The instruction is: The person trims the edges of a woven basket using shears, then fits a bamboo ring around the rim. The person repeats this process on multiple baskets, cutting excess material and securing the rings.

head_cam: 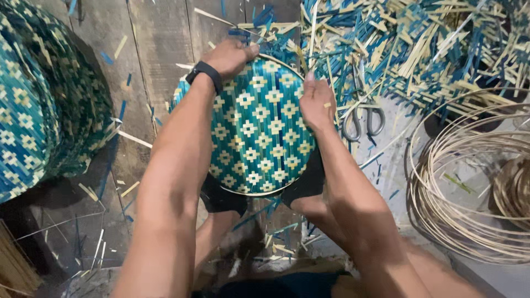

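A single camera, worn on the person's head, looks steeply down along both forearms to the floor (160, 38) in front of the knees. It sits close, so the arms fill the lower frame. The view takes in the wooden planks at left and a paler surface at right.

no packages, no labels, no signs, no screens in view

My left forearm (176, 165) covers the left rim of the woven round mat (259, 127); its lower edge hides my knees. The stack of woven mats (38, 99) and the coiled cane hoops (469, 187) run off the frame's edges.
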